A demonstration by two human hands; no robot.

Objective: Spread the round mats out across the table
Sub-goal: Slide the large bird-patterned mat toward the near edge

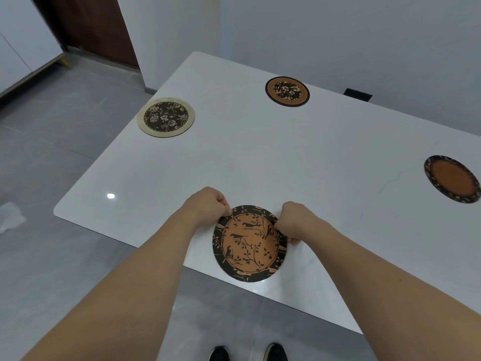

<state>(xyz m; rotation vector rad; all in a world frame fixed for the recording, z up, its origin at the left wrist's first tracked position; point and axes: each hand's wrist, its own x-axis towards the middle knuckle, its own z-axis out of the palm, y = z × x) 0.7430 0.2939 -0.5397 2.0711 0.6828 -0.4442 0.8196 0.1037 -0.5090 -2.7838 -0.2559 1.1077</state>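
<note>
An orange round mat with black birds and branches [250, 243] lies at the near edge of the white table [260, 157], slightly overhanging it. My left hand [207, 204] pinches its upper left rim. My right hand [292, 220] pinches its right rim. Three other round mats lie apart on the table: a cream-rimmed dark floral mat [166, 117] at the far left, an orange-rimmed dark floral mat [287, 91] at the back, and a dark-rimmed orange mat [452, 179] at the right.
Grey tiled floor [65, 178] surrounds the table on the left and near side. White cabinets [20, 43] and a dark wooden door [88, 27] stand at the back left. A black socket plate [357, 94] sits at the table's far edge against the wall.
</note>
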